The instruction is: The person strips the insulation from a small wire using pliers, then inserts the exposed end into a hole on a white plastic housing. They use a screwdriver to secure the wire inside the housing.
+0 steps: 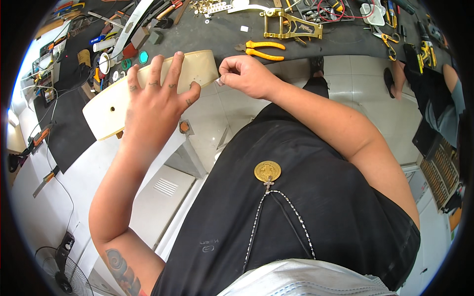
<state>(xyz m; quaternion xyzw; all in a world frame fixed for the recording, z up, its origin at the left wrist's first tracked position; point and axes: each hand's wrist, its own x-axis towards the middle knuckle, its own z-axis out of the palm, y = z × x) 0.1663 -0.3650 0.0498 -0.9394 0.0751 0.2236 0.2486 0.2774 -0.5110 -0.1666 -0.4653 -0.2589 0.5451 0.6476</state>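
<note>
A cream guitar body (200, 64), seen along its side, stands at the bench edge with a small dark hole in its side. My left hand (154, 106) lies over it, fingers spread and pointing away from me. Beside the body's right end, my right hand (249, 78) is closed, thumb and forefinger pinching a small whitish piece (220, 82) close to that end. What this piece is I cannot make out, as the fingers partly cover it.
Yellow-handled pliers (265, 50) and a gold guitar tailpiece (292, 28) lie on the dark bench mat (217, 37). Small green caps (143, 57) and many tools crowd the left. Another person's leg (399, 79) shows at the right. A fan (64, 276) stands lower left.
</note>
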